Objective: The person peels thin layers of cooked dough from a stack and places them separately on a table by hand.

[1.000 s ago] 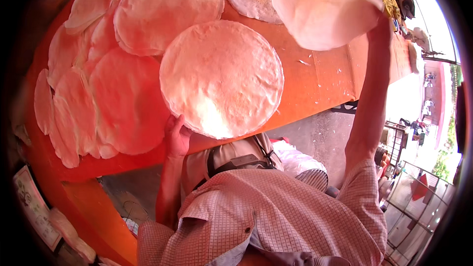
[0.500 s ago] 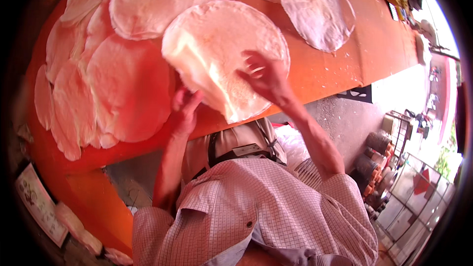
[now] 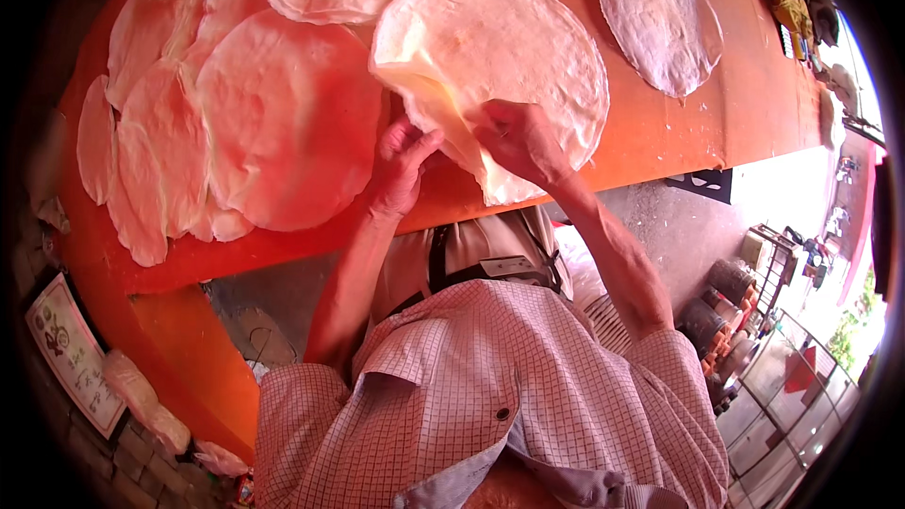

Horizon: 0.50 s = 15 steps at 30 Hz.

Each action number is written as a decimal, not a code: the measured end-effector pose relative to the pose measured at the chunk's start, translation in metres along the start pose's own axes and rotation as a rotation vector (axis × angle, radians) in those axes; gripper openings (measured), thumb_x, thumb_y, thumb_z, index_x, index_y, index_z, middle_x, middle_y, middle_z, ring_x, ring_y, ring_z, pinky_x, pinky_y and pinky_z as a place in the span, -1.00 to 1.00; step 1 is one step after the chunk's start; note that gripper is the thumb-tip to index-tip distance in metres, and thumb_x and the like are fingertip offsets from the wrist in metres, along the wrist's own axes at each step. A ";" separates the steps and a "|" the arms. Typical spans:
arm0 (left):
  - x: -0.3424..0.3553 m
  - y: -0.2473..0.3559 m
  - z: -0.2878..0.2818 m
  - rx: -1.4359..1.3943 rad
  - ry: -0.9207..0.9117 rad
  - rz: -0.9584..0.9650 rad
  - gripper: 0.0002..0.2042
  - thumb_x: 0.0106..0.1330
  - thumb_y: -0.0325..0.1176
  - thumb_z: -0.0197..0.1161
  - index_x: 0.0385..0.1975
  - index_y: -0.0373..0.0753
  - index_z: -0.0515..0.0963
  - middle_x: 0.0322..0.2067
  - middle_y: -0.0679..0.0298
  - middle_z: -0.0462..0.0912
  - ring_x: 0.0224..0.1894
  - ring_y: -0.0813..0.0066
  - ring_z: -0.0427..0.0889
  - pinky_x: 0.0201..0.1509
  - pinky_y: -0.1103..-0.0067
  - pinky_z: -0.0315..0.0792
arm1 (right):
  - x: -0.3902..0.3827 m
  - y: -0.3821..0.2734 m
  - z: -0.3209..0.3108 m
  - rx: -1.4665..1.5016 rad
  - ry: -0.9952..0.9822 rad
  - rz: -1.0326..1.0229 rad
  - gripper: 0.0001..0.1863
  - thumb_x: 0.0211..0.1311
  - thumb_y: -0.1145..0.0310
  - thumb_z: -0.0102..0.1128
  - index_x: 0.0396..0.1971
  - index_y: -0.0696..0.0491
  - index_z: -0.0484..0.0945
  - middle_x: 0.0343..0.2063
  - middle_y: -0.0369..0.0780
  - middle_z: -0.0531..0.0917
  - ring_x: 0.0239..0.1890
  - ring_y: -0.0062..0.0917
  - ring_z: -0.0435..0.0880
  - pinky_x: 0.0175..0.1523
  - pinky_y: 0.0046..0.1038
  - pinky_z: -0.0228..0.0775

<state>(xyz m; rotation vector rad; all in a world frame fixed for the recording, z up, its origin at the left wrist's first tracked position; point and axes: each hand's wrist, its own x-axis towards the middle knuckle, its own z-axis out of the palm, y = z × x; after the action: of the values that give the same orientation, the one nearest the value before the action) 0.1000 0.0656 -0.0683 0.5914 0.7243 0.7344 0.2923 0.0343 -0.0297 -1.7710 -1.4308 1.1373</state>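
A pale, thin round flatbread (image 3: 514, 52) lies before me on the orange table (image 3: 688, 123), its near-left edge folded up into a creased, lit flap. My right hand (image 3: 514, 137) is closed on that fold, fingers curled over it. Just left, my left hand (image 3: 405, 155) pinches at the lower-left edge, thumb and fingertips close together. Several more flatbreads (image 3: 278, 118) overlap to the left, others lie along the back, and a whiter one (image 3: 655, 24) is at the back right.
The table's front edge runs across my lap. At lower left are a framed printed board (image 3: 71, 349) and a pale wrapped bundle (image 3: 146, 401). Right, beyond a concrete floor (image 3: 650, 236), stand dark round items (image 3: 716, 311), a metal-framed panel (image 3: 787, 401) and a bright opening.
My right hand came down from the upper right, where it held a sheet that now lies there, to the middle flatbread, whose near-left edge has been lifted and folded. My left hand moved right.
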 end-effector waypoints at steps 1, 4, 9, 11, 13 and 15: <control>-0.001 0.000 -0.001 0.015 0.060 0.010 -0.72 0.28 -0.47 0.11 -0.01 -0.30 0.43 -0.11 0.27 0.55 -0.08 0.52 0.55 0.03 0.55 0.44 | 0.001 0.000 0.002 -0.036 0.037 0.007 -0.80 0.06 0.44 0.23 -0.28 0.16 0.62 -0.50 -0.20 0.66 -0.43 -0.64 0.59 -0.32 -0.53 0.44; 0.001 0.001 0.005 0.145 0.192 0.058 -0.72 0.25 -0.45 0.13 -0.04 -0.31 0.46 -0.13 0.26 0.56 -0.10 0.49 0.55 0.02 0.56 0.42 | 0.000 0.010 0.009 -0.177 0.105 -0.041 -0.80 0.08 0.35 0.22 -0.33 0.13 0.62 -0.55 -0.08 0.63 -0.51 -0.48 0.64 -0.39 -0.42 0.43; -0.001 -0.029 -0.044 0.135 0.378 0.075 -0.78 0.20 -0.42 0.22 -0.17 -0.31 0.53 -0.21 0.26 0.58 -0.18 0.52 0.52 -0.12 0.55 0.42 | 0.018 0.004 0.025 -0.373 -0.041 -0.266 -0.86 0.06 0.38 0.22 -0.40 0.10 0.63 -0.61 -0.12 0.61 -0.58 -0.38 0.62 -0.45 -0.38 0.42; -0.005 -0.018 -0.035 0.035 0.353 0.079 -0.71 0.24 -0.47 0.18 -0.03 -0.32 0.45 -0.10 0.25 0.53 -0.08 0.48 0.51 -0.01 0.51 0.43 | 0.027 -0.005 -0.028 0.262 -0.157 0.072 -0.86 0.11 0.39 0.17 -0.42 0.16 0.57 -0.57 -0.19 0.61 -0.55 -0.46 0.62 -0.48 -0.40 0.45; -0.012 -0.002 -0.017 -0.046 0.389 0.108 -0.66 0.26 -0.49 0.16 0.04 -0.34 0.39 -0.04 0.24 0.50 -0.02 0.46 0.50 0.06 0.49 0.42 | 0.029 -0.021 -0.105 0.690 -0.152 0.172 -0.84 0.15 0.48 0.16 -0.32 0.27 0.56 -0.45 -0.19 0.63 -0.51 -0.54 0.64 -0.48 -0.50 0.52; -0.016 -0.001 -0.022 -0.034 0.381 0.059 -0.61 0.26 -0.49 0.15 0.10 -0.35 0.33 0.00 0.23 0.48 0.02 0.44 0.48 0.13 0.48 0.39 | 0.029 -0.039 -0.184 0.594 0.075 0.142 -0.84 0.17 0.45 0.15 -0.29 0.18 0.60 -0.42 -0.21 0.63 -0.43 -0.54 0.65 -0.43 -0.46 0.55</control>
<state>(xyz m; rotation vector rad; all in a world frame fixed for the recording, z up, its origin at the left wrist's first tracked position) 0.0753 0.0582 -0.0768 0.4467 1.0470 0.9250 0.4385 0.0842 0.0813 -1.4770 -0.8102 1.3759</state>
